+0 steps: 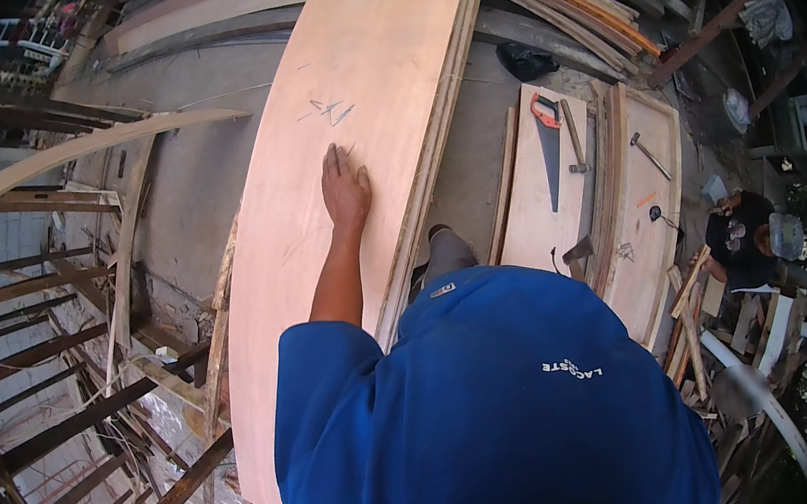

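My left hand (347,188) lies palm down on a long pale plywood sheet (281,277), its fingers stretched out just below some pencil marks (326,110). The sheet rests on a stack of similar sheets, whose layered edge (440,137) runs along its right side. My right hand is out of sight; my blue shirt fills the lower middle of the view. Right of the stack, on a lower board (540,215), lie a handsaw (549,148) with a red handle and a hammer (575,145). Another hammer (651,156) lies on the framed panel (654,241) beside it.
A wooden framework (32,348) fills the left side, with a curved strip (78,143) across it. Loose planks (565,10) are piled at top right. A person (737,241) in a dark shirt is at the right, above scrap wood (746,331). A black bag (526,61) lies near the planks.
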